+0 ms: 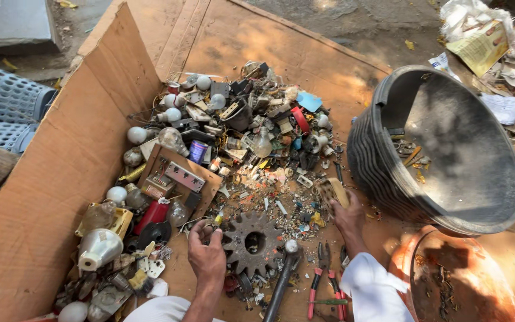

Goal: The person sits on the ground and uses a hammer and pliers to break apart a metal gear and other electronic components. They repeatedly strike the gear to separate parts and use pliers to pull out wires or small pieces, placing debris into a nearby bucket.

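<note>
- Head view: the left hand (207, 253) is curled, fingertips pinched on a small scrap piece too tiny to make out, just left of a rusty toothed gear wheel (253, 241) lying flat on the cardboard sheet (49, 197).
- Right hand (348, 214) is closed around a flat tan piece (335, 192), lifted beside the black ribbed tub (442, 149).
- A hammer (284, 274) lies just below the gear, its head touching the teeth; red-handled pliers (320, 277) sit beside it, near the white sleeve (371, 289).
- Above the hands spreads a heap of electrical scrap (251, 131): white light bulbs (137, 135), sockets, bits of circuit board, a red part, a blue can.
- The tub is tilted toward the heap, with a few small pieces inside.
- An orange basin (460, 280) stands at lower right, holding some debris.
- A blue plastic basket (4, 110) lies at far left, off the cardboard.
</note>
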